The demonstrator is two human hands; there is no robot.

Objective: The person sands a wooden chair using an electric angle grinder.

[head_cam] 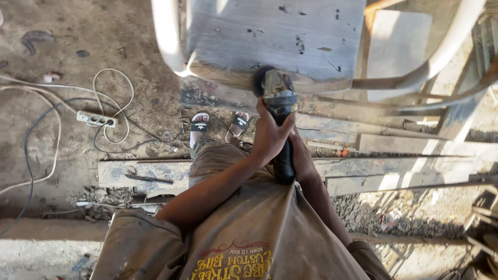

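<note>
Gripping grinder (279,111) with both hands: left hand (270,136) wrapping the neck, fingers clamped on the body; right hand (302,158) clamped on the rear handle. Pressing disc (260,80) against the front edge of a grey wooden seat (275,36). Sanding under way, judging by contact; seat face looking mostly smoothed and pale, dark specks remaining, edge apparently being worked. Standing in sandals (199,124) on a dusty floor (52,155). Lying left: power strip (96,119) with cables. Lying below: planks (404,166), well apart from the grinder.
</note>
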